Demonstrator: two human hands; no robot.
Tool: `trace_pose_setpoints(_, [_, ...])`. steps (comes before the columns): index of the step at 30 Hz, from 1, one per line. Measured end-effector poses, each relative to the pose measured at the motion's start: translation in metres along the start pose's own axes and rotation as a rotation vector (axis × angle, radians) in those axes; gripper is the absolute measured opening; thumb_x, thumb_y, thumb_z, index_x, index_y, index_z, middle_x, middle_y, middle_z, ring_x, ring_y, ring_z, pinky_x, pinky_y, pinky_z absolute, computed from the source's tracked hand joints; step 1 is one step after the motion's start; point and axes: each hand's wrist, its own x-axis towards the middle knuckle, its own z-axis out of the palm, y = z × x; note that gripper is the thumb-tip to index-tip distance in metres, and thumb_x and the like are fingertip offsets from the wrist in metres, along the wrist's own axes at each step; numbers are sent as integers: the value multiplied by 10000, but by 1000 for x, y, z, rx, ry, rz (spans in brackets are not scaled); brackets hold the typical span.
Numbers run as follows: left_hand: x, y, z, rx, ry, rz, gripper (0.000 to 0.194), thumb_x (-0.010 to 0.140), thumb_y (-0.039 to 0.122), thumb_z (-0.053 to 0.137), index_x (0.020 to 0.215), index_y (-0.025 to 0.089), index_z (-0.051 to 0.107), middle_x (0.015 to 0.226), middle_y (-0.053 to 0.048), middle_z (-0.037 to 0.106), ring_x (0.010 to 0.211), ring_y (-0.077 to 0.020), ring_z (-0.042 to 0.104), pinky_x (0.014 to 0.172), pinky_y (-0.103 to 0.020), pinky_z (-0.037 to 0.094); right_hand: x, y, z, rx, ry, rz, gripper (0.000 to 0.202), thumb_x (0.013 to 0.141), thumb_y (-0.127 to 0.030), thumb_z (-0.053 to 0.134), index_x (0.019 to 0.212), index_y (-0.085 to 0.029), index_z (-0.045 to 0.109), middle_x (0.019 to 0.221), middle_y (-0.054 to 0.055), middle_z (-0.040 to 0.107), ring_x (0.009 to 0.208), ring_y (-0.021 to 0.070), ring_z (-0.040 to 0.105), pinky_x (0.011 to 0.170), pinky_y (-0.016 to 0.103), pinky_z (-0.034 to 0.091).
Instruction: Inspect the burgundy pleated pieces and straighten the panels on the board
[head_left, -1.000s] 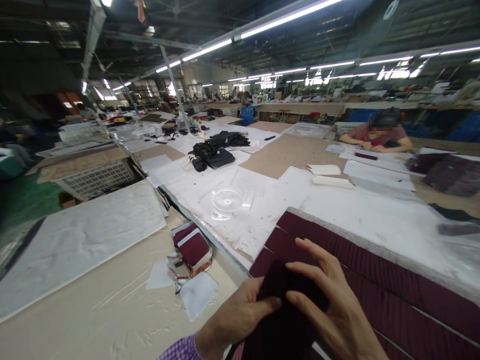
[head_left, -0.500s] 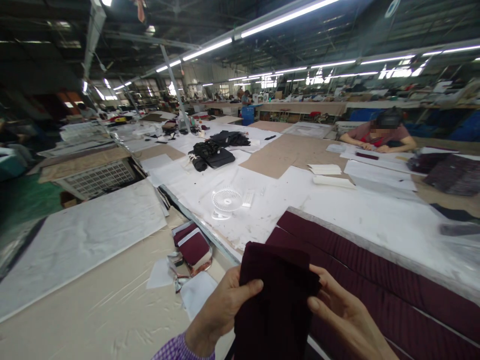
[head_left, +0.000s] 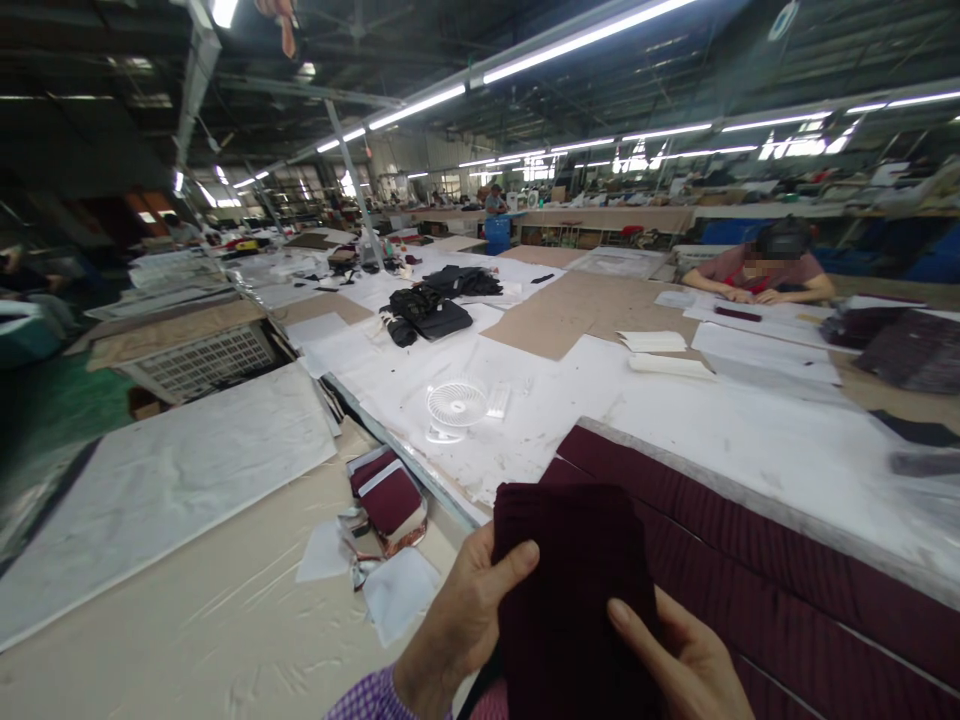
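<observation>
A stack of dark maroon fabric pieces (head_left: 577,590) is held up between my two hands at the bottom of the view. My left hand (head_left: 469,610) grips its left side, thumb flat on the front face. On the right side, my right hand (head_left: 679,650) is closed round the edge with its thumb on the front and the fingers behind. The stack's lower end runs out of view. Rows of overlapping maroon fabric pieces (head_left: 750,560) lie on the table just behind and to the right.
A small white fan (head_left: 457,405) lies on the paper-covered table (head_left: 525,440). Left of the stack are maroon swatches (head_left: 390,495) and paper scraps (head_left: 401,590). Black folded cloth (head_left: 431,310) lies farther back. A plastic crate (head_left: 202,365) stands left; a person (head_left: 757,270) leans over the table at right.
My right hand has moved down along the stack's edge. The top pieces, askew before, now line up more evenly. My left hand still grips the left side.
</observation>
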Motion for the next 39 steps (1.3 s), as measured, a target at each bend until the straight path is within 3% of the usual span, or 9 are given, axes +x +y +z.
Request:
trace_pose_setpoints(5, [10,14,-7,-185,16,-108,413,893,414,475,1114,114,652,1090,-108,693,1092,-250,591,1006,-367,402,-1,-3,-3,-55,-37,18,342,749,-399,747,1059,-259,718,1044,52,709,999,284,632,879,344,515])
trace_pose_setpoints(9, [12,19,-12,-173,23,-188,399,896,367,467,1101,80,654,1051,-116,705,1014,-225,619,960,-340,423,-2,-4,-5,-122,-34,31,386,734,-426,752,1072,-243,716,1026,61,712,959,276,646,840,310,531])
trace_pose_setpoints(22, [9,20,-13,-202,45,-156,408,911,368,452,1158,91,620,1077,-114,701,996,-197,631,945,-319,442,0,-7,-3,-112,-34,44,394,692,-421,780,1033,-229,730,996,70,718,945,296,646,837,347,533])
trace_pose_setpoints(26, [6,11,-21,-228,-114,-110,406,904,403,462,1140,124,639,1126,-107,684,1049,-209,618,959,-321,441,0,-3,-1,-37,-6,38,378,682,-413,787,996,-211,735,967,82,720,923,297,655,824,356,530])
trace_pose_setpoints(28, [4,5,-26,-166,-222,-51,386,843,356,582,1160,140,630,1160,-108,667,1098,-231,596,975,-328,432,0,-2,1,-5,10,23,382,678,-411,787,990,-196,736,939,89,724,885,297,665,800,356,535])
trace_pose_setpoints(31, [1,-5,-30,-66,-302,-6,533,725,254,725,1232,172,582,1224,-116,630,1175,-271,546,1011,-363,407,-1,-4,4,17,18,9,386,681,-406,784,993,-182,732,913,91,725,842,295,672,776,366,541])
trace_pose_setpoints(35, [0,-16,-26,-23,-264,-22,548,684,168,743,1212,180,597,1166,-118,663,1134,-286,577,980,-395,440,-2,-6,7,-6,37,-5,395,660,-415,795,972,-182,732,907,84,725,853,296,666,744,350,550])
trace_pose_setpoints(39, [1,-22,-20,-58,-152,-71,390,732,132,677,1120,160,653,1085,-112,700,1029,-263,639,938,-397,479,2,0,1,-71,61,-23,338,693,-435,770,920,-191,713,893,68,721,849,279,664,734,330,554])
